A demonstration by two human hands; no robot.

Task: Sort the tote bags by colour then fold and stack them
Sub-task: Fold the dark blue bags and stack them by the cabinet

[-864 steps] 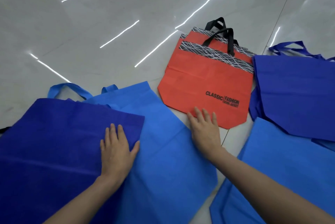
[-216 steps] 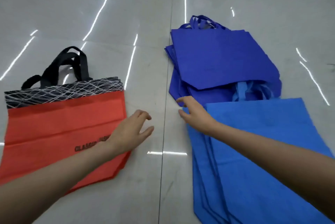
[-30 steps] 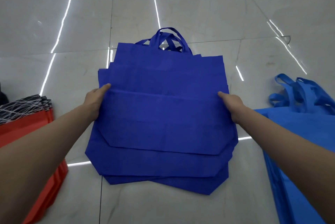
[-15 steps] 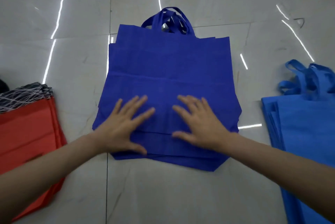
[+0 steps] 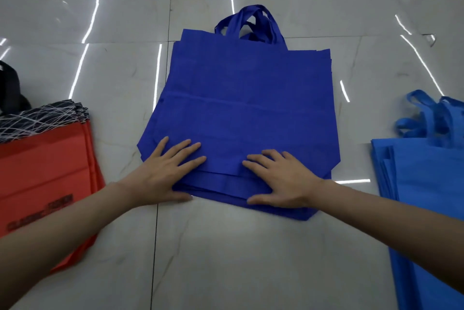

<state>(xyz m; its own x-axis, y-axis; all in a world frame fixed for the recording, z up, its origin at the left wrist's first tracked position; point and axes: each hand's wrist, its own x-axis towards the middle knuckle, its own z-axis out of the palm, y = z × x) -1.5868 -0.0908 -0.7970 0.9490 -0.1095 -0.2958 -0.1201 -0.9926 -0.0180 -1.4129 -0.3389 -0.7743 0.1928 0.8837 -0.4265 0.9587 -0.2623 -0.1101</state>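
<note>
Looking down through the head camera, I see both hands laid flat on the dark blue bags [image 5: 246, 89], a stack lying on the tiled floor [image 5: 226, 259] in the middle of the view, its handles [image 5: 251, 23] pointing away from me. My left hand [image 5: 168, 171] rests on the stack's near left corner, fingers straight and spread; its grip is released and holds nothing. My right hand [image 5: 281, 181] presses the near right part the same way, grip released too. Lower layers of the stack peek out along the near edge. Off to the left, apart from it, lies a stack of red bags [image 5: 42, 171] with a black-and-white patterned band [image 5: 42, 116] and black handles [image 5: 10, 89]. Off to the right, also apart, lies a stack of light blue bags [image 5: 421, 184].
</note>
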